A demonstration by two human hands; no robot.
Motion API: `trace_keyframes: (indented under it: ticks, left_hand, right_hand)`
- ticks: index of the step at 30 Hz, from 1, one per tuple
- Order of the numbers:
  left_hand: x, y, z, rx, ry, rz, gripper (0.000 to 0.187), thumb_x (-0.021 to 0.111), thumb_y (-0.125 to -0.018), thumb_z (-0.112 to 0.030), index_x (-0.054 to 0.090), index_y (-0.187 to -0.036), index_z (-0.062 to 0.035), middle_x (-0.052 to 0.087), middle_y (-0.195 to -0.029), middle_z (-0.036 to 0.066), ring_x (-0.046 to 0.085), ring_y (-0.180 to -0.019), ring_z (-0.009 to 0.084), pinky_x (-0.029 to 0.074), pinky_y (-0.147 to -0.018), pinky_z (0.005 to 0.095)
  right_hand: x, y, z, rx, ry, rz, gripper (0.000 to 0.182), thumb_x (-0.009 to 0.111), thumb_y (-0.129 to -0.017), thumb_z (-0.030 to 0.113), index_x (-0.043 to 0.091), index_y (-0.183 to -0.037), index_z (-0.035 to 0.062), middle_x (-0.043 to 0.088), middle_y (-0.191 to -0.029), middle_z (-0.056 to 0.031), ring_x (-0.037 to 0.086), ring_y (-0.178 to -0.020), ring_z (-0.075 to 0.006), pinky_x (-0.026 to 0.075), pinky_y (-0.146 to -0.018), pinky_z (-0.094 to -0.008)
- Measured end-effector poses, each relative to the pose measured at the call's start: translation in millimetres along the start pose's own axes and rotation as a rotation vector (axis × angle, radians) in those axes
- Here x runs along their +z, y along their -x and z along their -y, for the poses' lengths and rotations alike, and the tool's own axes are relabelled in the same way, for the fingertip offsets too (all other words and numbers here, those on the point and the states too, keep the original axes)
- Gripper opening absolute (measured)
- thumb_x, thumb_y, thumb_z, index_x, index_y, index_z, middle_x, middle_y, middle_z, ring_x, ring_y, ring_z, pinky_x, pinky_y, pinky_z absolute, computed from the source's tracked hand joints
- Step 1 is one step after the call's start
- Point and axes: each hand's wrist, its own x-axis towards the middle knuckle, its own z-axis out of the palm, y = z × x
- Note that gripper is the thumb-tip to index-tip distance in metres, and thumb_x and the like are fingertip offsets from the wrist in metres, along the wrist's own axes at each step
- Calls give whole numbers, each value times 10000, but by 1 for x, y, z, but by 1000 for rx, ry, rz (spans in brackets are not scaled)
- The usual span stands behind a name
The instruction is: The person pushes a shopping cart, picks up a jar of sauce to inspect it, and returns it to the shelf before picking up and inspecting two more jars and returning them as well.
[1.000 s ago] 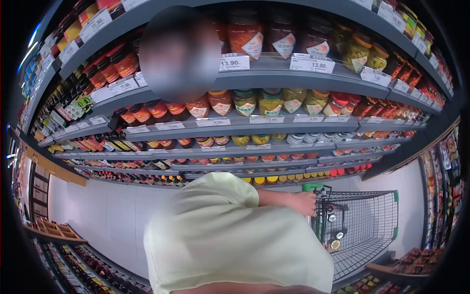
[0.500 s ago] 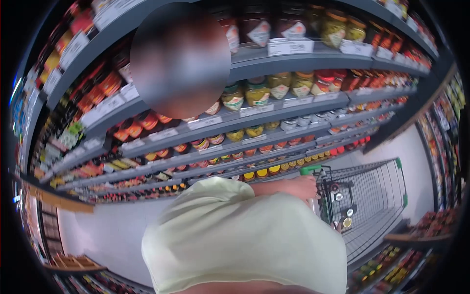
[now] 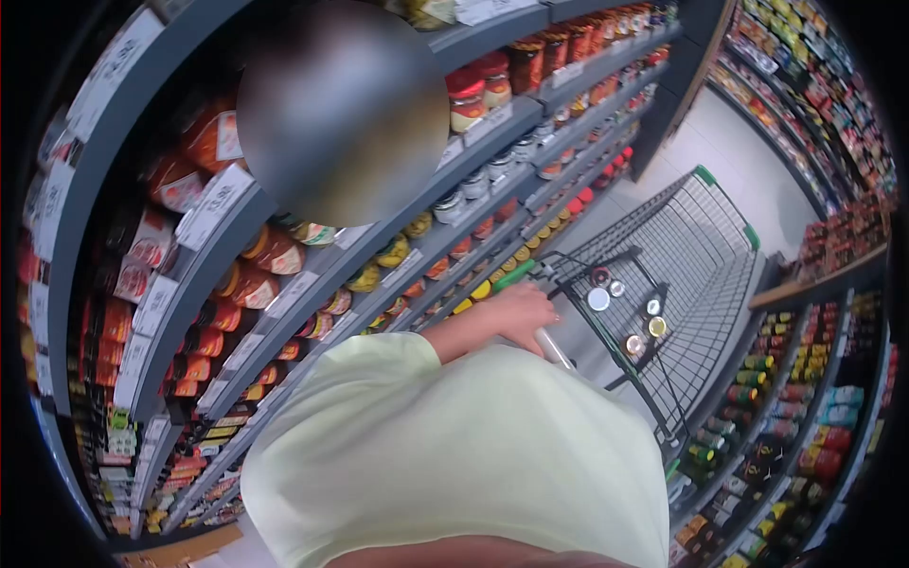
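My left hand (image 3: 525, 314) is closed around the handle of a shopping cart (image 3: 729, 260). The pale bar of the cart handle (image 3: 556, 350) shows just beyond my fingers, with a green end piece (image 3: 514, 275) on its left. Inside the wire cart, near the handle, several jars stand with their lids up, among them one with a white lid (image 3: 598, 299) and one with a yellow lid (image 3: 656, 327). My right hand is out of sight behind my pale green shirt (image 3: 454, 435).
Long shelves (image 3: 379, 237) with jars and price tags run close along my left. On the right stands another shelf unit (image 3: 757, 417) of bottles and jars, near the cart's side. Pale floor (image 3: 729, 142) shows beyond the cart's front. A blurred disc hides part of the left shelves.
My view has swung, so the shelves now slant steeply and the cart points further up in the picture. The jars in the cart show more fully. My left hand stays on the handle.
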Motion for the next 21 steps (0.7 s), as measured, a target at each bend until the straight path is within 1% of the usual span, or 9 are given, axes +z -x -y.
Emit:
trace_keyframes:
  ticks: [3, 4, 6, 7, 9, 11, 14, 19, 21]
  left_hand:
    - [-2, 1, -5, -70, 21, 40, 833, 653, -653, -735, 637, -1219, -123, 668, -968, 52, 595, -1013, 228, 446, -857, 379]
    - [2, 0, -3, -59, 14, -11, 773, 573, -722, -750, 667, -1171, -128, 676, -932, 62, 612, -984, 237, 475, -798, 392]
    - [8, -9, -1, -135, 29, -42, 732, 536, -760, -734, 675, -1154, -133, 679, -913, 67, 624, -960, 246, 483, -777, 403]
    - [9, -12, -2, -221, 36, -66, 697, 500, -799, -719, 684, -1136, -137, 683, -894, 73, 635, -936, 255, 490, -755, 415]
    - [11, -19, -2, -264, 4, -99, 641, 452, -845, -691, 718, -1003, -129, 694, -879, 93, 656, -867, 286, 498, -715, 432]
    - [8, -24, -1, -274, 33, -158, 633, 455, -848, -684, 729, -910, -116, 690, -792, 116, 664, -768, 311, 499, -681, 437]
    - [-12, -35, -4, -320, 71, -38, 642, 418, -887, -639, 723, -819, -79, 695, -786, 123, 673, -783, 297, 492, -726, 420]
    - [-8, -60, 4, -307, 55, -48, 623, 415, -900, -610, 723, -761, -87, 692, -750, 112, 672, -738, 289, 487, -709, 412]
    - [-3, -69, 9, -279, 56, -145, 594, 462, -870, -624, 723, -768, -100, 646, -626, 120, 643, -628, 324, 487, -632, 438]
  right_hand:
    - [0, 10, -2, -36, 143, 164, 307, 608, -796, 192, 656, -1087, 103, 640, -804, -99, 637, -695, -308, 505, -583, -403]
    - [1, 10, -1, -26, 153, 165, 307, 608, -796, 192, 656, -1087, 103, 640, -804, -99, 637, -695, -308, 505, -583, -403]
    - [3, 5, 3, -109, 51, -122, 172, 632, -717, 161, 655, -878, 107, 575, -664, -70, 595, -601, -307, 460, -508, -416]
    - [3, 2, 1, -101, 63, -105, 172, 632, -717, 161, 655, -878, 107, 575, -664, -70, 595, -601, -307, 460, -508, -416]
    - [-1, -5, -1, -119, 118, -57, 130, 658, -730, 186, 573, -714, 89, 548, -632, -83, 577, -586, -320, 445, -506, -419]
    - [-6, -12, 12, -79, 168, -105, 178, 679, -726, 200, 546, -687, 88, 550, -636, -87, 573, -579, -319, 436, -498, -420]
    - [-7, -25, 14, -54, 225, -167, 256, 714, -723, 229, 510, -652, 91, 550, -637, -92, 565, -565, -319, 424, -489, -420]
    - [-5, -45, -1, -39, 250, -177, 302, 722, -744, 259, 493, -634, 94, 540, -621, -89, 560, -554, -315, 427, -493, -421]
    - [-6, -53, -5, -48, 240, -190, 318, 721, -756, 276, 491, -634, 94, 536, -610, -83, 559, -548, -311, 430, -495, -421]
